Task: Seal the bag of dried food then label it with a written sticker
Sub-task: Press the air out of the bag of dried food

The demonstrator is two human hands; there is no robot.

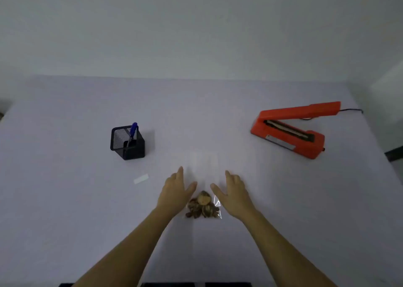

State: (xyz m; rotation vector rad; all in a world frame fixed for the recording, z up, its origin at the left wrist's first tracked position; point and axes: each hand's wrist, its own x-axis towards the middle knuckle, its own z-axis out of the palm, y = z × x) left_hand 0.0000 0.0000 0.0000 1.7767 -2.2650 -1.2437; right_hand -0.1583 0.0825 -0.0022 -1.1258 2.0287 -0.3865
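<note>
The sealing step is judged to be at its very start: the bag (204, 204) of dried food lies unsealed on the tabletop (65, 199), its clear upper part stretching away toward twelve o'clock and barely visible. It is flanked by the left hand (176, 190) at nine o'clock and the right hand (234, 192) at three o'clock, both spread with fingers extended and nothing pinched; whether the film is touched cannot be told. A grasp of the bag's sides is called for next, then carriage to the orange heat sealer (290, 132), standing open at two o'clock. The sticker (141, 178) lies at ten o'clock, with the pen (132, 133) in the mesh holder (127, 145) beyond it.
</note>
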